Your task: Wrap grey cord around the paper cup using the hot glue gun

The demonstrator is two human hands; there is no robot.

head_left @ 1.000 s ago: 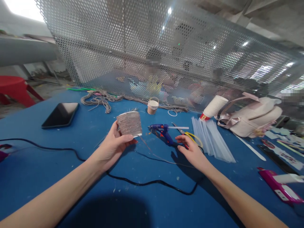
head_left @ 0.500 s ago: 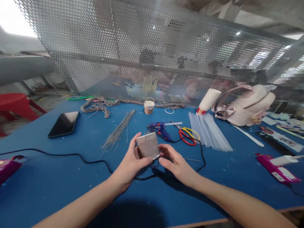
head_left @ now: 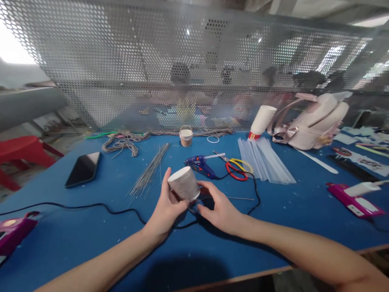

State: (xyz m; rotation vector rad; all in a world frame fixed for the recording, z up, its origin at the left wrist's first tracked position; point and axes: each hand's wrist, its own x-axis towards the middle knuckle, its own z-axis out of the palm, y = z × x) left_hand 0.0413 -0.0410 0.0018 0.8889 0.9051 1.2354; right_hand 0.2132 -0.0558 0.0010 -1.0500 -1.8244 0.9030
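A small grey-sided cup [head_left: 184,185] with a white end is tilted above the table, its white end turned up toward the far left. My left hand [head_left: 170,205] grips it, fingers behind and thumb along the lower side. At the cup's lower right edge, my right hand [head_left: 217,205] has its fingers curled against the rim, with the thumb bent below; whether a small piece lies between them is hidden. Just beyond the cup lies a blue glue gun [head_left: 199,164] with a glue stick in its back. Red-and-yellow-handled scissors [head_left: 238,169] rest beside it.
Thin wires [head_left: 150,170] and a phone [head_left: 83,169] lie left. Farther back are grey cord [head_left: 121,144], a small bucket-like cup [head_left: 186,138], stacked paper cups [head_left: 263,121] and clear strips [head_left: 266,160]. A backpack [head_left: 316,121], power strip [head_left: 354,200] and black cable [head_left: 100,206] are around.
The cup has turned in my hands, so its white round end now shows more. Both hands stay on it. The whole view has shifted slightly.
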